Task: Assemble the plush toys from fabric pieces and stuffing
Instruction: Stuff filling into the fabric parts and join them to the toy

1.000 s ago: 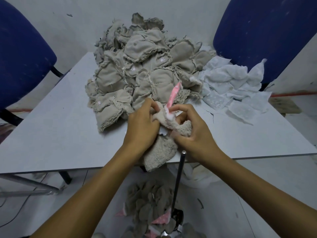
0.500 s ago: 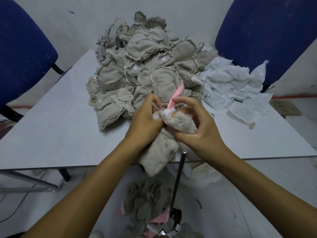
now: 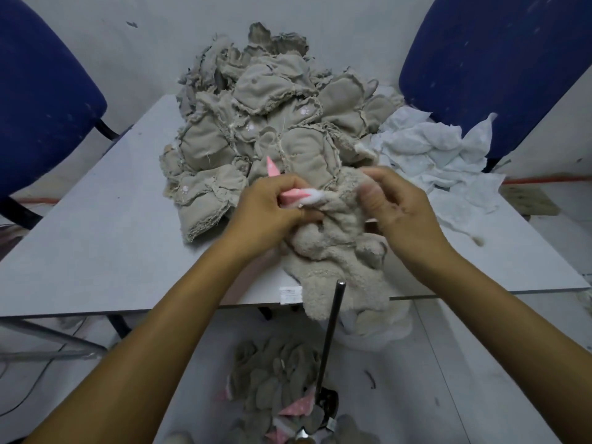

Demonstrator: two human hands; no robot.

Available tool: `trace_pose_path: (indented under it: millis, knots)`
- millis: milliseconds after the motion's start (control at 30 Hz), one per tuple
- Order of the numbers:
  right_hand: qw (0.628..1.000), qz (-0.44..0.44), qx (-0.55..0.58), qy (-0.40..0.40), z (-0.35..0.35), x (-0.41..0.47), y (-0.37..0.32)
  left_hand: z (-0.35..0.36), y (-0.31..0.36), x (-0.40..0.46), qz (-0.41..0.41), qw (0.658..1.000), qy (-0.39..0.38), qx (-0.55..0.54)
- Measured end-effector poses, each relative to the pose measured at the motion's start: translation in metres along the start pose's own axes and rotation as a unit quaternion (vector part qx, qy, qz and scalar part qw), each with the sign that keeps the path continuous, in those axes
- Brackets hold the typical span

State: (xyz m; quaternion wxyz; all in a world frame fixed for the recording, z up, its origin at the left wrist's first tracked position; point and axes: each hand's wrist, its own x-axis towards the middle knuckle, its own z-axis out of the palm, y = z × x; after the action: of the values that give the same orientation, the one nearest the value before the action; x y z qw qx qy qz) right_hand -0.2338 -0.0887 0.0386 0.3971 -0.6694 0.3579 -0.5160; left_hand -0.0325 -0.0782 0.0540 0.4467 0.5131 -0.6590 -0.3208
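A fuzzy beige plush skin is held at the near edge of the desk, its lower end draped over the edge so the weight is carried by the surface while the upper end is worked. The left hand is closed around a pink ear piece; its fingers pinch the piece just where white stuffing shows, presumably to keep the fill from slipping out. The right hand grips the upper fold of the skin directly beside the left fingers, thumb pressed into the pile; the fingertips are motion-blurred. Judged step: the skin is being turned or opened around the stuffed ear.

Beyond the fingers, a heap of sewn beige pieces is stacked within reach; white fabric pieces lie beyond the right fingers. Below the hands, an upright metal rod stands over more plush parts on the floor, probably as a turning aid.
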Motion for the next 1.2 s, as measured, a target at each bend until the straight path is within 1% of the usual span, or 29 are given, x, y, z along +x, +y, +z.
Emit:
trace_pose_path:
  millis: [67,100,133,167,200,233,300,333,367,400,433,500,567,600,633,667,733,767,800,867,900,967,1000,1033,1067,1100,1133,1167,1200]
  knots:
    - [0.998,-0.001,-0.06,-0.002,-0.014,0.002,0.006,0.0,0.001,0.003,0.033,0.997,0.06,0.023]
    - [0.99,-0.024,-0.138,-0.008,-0.023,0.004,0.009,-0.002,0.003,0.004,0.049,0.995,0.086,0.03]
    - [0.971,-0.039,-0.234,-0.018,-0.028,0.005,0.009,-0.005,0.005,0.005,0.06,0.992,0.106,0.038]
    - [0.953,-0.041,-0.299,-0.029,-0.03,0.004,0.01,-0.008,0.007,0.005,0.066,0.99,0.117,0.047]
    - [0.945,-0.042,-0.321,-0.051,-0.029,0.002,0.011,-0.011,0.01,0.006,0.072,0.99,0.109,0.052]
    - [0.952,-0.029,-0.295,-0.081,-0.028,0.001,0.012,-0.012,0.012,0.007,0.083,0.991,0.081,0.066]
    - [0.977,0.007,-0.166,-0.135,-0.02,-0.002,0.009,-0.012,0.017,0.006,0.129,0.979,0.004,0.159]
    - [0.985,0.024,-0.102,-0.139,-0.018,-0.001,0.007,-0.01,0.019,0.005,0.151,0.967,-0.026,0.204]
    - [0.988,0.03,-0.072,-0.133,-0.016,0.0,0.005,-0.008,0.02,0.005,0.163,0.96,-0.045,0.224]
    - [0.989,0.024,-0.079,-0.122,-0.016,0.002,0.004,-0.005,0.021,0.004,0.166,0.958,-0.054,0.227]
    - [0.988,0.007,-0.112,-0.108,-0.016,0.004,0.004,-0.003,0.021,0.003,0.171,0.959,-0.055,0.22]
    - [0.985,-0.009,-0.155,-0.079,-0.015,0.008,0.003,-0.001,0.02,0.003,0.194,0.961,-0.042,0.194]
    - [0.987,-0.003,-0.15,-0.052,-0.012,0.009,0.002,0.0,0.019,0.003,0.218,0.963,-0.029,0.156]
    - [0.988,-0.003,-0.147,-0.036,-0.01,0.01,0.002,-0.001,0.018,0.005,0.209,0.969,-0.03,0.13]
    - [0.991,-0.005,-0.131,-0.018,-0.009,0.01,0.0,-0.002,0.017,0.006,0.175,0.978,-0.039,0.105]
    - [0.996,-0.008,-0.092,0.005,-0.009,0.01,-0.002,-0.004,0.015,0.007,0.123,0.986,-0.062,0.093]
    - [0.998,-0.006,0.01,0.07,-0.01,0.01,-0.007,-0.01,0.01,0.007,0.03,0.988,-0.115,0.099]
    - [0.995,-0.006,0.045,0.094,-0.011,0.01,-0.009,-0.012,0.007,0.009,0.013,0.99,-0.105,0.092]
    - [0.993,-0.003,0.061,0.102,-0.012,0.01,-0.01,-0.014,0.005,0.01,0.012,0.995,-0.071,0.063]
    - [0.995,0.009,0.069,0.076,-0.008,0.007,-0.009,-0.015,0.003,0.012,0.013,1.0,0.007,0.0]
    - [0.995,0.012,0.078,0.063,-0.006,0.005,-0.007,-0.015,0.003,0.014,-0.005,1.0,0.011,-0.022]
    - [0.992,0.015,0.115,0.047,-0.002,0.003,-0.004,-0.012,0.005,0.013,-0.078,0.993,-0.052,-0.07]
    - [0.992,0.011,0.123,0.039,-0.001,0.003,-0.004,-0.009,0.004,0.011,-0.099,0.987,-0.078,-0.096]
    - [0.993,-0.001,0.113,0.031,0.0,0.003,-0.005,-0.006,0.006,0.009,-0.088,0.989,-0.065,-0.104]
    - [0.996,-0.027,0.08,0.031,0.002,0.002,-0.007,-0.004,0.009,0.008,-0.047,0.994,-0.014,-0.094]
    - [0.997,-0.057,0.034,0.049,0.004,0.002,-0.01,-0.002,0.013,0.009,0.007,0.995,0.052,-0.081]
    - [0.992,-0.085,-0.01,0.089,0.004,0.001,-0.011,-0.003,0.018,0.013,0.065,0.989,0.113,-0.075]
    - [0.984,-0.104,-0.027,0.142,0.005,0.002,-0.012,-0.006,0.023,0.016,0.113,0.98,0.151,-0.069]
    - [0.976,-0.112,-0.024,0.184,0.004,0.002,-0.012,-0.01,0.026,0.02,0.145,0.975,0.161,-0.049]
